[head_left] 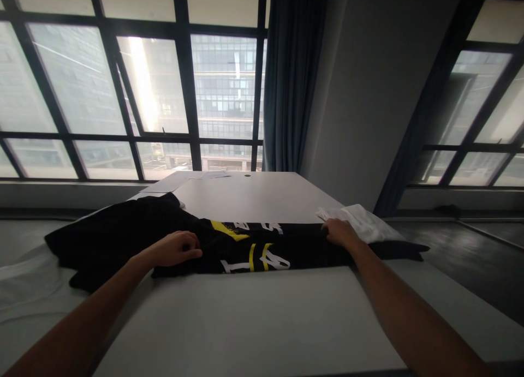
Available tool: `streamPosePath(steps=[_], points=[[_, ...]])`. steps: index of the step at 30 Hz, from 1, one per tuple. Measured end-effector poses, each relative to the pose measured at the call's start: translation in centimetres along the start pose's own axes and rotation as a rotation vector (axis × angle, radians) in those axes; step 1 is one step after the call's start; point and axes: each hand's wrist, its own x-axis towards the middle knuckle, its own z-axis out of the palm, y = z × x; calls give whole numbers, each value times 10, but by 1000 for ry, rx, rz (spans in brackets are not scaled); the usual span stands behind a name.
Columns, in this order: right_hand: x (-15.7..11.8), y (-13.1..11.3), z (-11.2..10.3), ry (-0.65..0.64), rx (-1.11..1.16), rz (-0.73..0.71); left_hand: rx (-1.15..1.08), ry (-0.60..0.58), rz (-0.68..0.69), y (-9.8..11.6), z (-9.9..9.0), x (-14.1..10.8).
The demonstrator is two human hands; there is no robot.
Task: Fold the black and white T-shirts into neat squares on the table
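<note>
Left hand curled on the black garment, right hand bent at its far edge; can't tell if either grips cloth. Garment lies folded across the white tabletop, yellow-white print showing. White bundle beside right hand. Papers far left.

Between the left hand and the right hand, white and yellow print marks the black garment, but no word in it can be read.
</note>
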Motion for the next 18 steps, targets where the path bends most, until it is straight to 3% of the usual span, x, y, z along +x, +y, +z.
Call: streamPosePath(steps=[2, 4, 7, 11, 18], points=[[-2, -3, -2, -12, 84, -21, 35, 104, -54, 4, 9, 4], [-3, -11, -3, -12, 257, -130, 98, 128, -143, 6, 22, 9], [-5, -25, 2, -117, 469, -266, 182, -39, -250, 3, 42, 12], [-6, -34, 12, -232, 426, -242, 196, -182, -252, -5, 52, 12], [-10, -26, -13, -323, 338, -173, 181, -173, -167, 3, 60, 10]])
